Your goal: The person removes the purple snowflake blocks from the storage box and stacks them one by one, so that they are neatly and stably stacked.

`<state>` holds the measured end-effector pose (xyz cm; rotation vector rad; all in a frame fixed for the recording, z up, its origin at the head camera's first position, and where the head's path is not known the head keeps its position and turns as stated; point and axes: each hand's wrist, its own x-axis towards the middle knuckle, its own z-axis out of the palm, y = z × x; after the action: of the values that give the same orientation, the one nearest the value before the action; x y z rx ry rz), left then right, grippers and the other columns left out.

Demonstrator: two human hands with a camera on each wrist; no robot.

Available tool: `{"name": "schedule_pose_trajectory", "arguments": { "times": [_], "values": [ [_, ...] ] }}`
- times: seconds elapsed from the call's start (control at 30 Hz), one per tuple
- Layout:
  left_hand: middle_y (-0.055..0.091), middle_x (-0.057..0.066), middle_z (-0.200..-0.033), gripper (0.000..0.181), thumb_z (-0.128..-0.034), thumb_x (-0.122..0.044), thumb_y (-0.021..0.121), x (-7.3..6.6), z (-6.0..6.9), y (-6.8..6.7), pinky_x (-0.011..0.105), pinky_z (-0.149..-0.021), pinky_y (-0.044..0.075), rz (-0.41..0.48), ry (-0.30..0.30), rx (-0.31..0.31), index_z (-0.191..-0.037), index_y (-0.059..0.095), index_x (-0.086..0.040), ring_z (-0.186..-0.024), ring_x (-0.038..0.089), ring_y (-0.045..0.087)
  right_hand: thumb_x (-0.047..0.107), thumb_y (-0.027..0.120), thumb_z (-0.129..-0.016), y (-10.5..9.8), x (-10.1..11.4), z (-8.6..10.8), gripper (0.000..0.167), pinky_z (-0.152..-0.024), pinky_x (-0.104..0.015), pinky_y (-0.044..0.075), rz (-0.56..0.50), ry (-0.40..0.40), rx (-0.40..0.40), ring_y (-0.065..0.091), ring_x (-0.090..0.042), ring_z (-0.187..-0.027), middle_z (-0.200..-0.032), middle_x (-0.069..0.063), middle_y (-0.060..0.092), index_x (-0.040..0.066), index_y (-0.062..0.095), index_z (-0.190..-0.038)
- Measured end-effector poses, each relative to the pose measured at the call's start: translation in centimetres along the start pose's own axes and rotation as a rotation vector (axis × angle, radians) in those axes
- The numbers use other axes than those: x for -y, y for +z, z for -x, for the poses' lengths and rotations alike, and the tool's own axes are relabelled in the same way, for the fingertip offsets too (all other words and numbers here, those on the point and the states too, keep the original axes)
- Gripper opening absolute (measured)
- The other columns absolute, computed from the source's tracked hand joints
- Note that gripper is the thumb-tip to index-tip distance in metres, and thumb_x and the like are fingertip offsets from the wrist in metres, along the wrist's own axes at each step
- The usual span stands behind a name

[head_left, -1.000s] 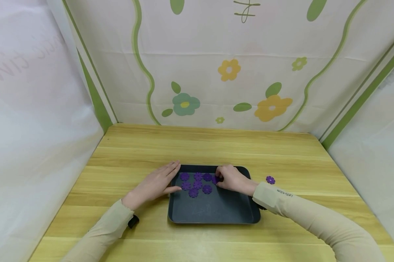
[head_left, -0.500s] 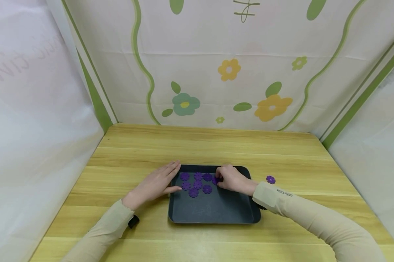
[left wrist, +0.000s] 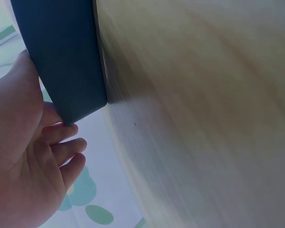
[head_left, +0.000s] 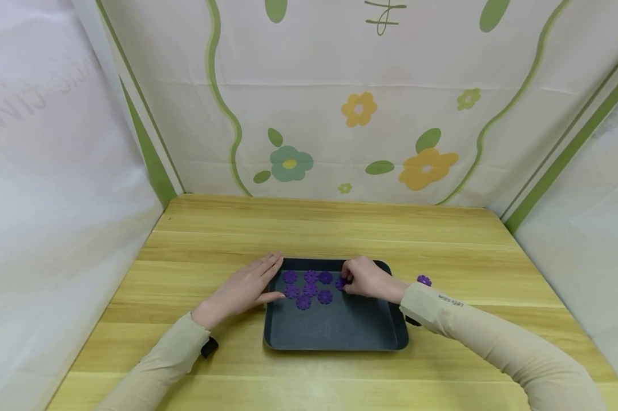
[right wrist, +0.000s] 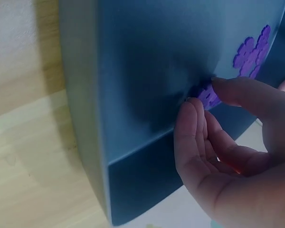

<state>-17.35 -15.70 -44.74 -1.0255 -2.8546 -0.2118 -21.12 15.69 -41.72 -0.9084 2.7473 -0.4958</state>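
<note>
A dark baking tray lies on the table. Several purple snowflake-shaped plastic discs lie flat in its far left part, some touching one another. My left hand rests against the tray's left side, fingers straight along the far corner and thumb at the rim. In the left wrist view its fingers reach past the tray's corner. Over the tray's far right part, my right hand pinches one purple disc between thumb and fingers, low over the tray floor; the fingers partly hide it.
One more purple disc lies on the wooden table right of the tray, beyond the right sleeve, which partly covers it. White printed cloth walls stand at the back and sides. A dark band shows at the left wrist.
My right hand has shifted slightly to the right, and the disc at its fingertips has shifted a little with it. The left hand and the tray have not visibly moved.
</note>
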Motion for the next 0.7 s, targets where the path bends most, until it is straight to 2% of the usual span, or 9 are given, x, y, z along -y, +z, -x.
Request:
{"name": "schedule_pose_trajectory", "arguments": {
  "times": [0.2, 0.7],
  "values": [
    [0.036, 0.016, -0.159, 0.082, -0.0943, -0.056, 0.057, 0.0, -0.1, 0.1, 0.047, -0.116, 0.041, -0.006, 0.005, 0.0, -0.152, 0.037, -0.001, -0.145, 0.032, 0.041, 0.009, 0.077, -0.081, -0.6, -0.4, 0.5, 0.02, -0.064, -0.026, 0.056, -0.008, 0.043, -0.009, 0.061, -0.011, -0.073, -0.09, -0.011, 0.072, -0.001, 0.072, -0.098],
    [0.037, 0.018, -0.159, 0.082, -0.0947, -0.056, 0.056, 0.0, -0.2, 0.0, 0.048, -0.116, 0.04, -0.034, 0.009, 0.012, -0.152, 0.037, 0.0, -0.145, 0.033, 0.04, 0.006, 0.076, -0.08, -2.6, -1.8, 2.3, 0.016, -0.068, -0.026, 0.058, -0.039, 0.085, -0.06, 0.063, -0.012, -0.075, -0.086, -0.011, 0.071, -0.003, 0.07, -0.093]
  ]
}}
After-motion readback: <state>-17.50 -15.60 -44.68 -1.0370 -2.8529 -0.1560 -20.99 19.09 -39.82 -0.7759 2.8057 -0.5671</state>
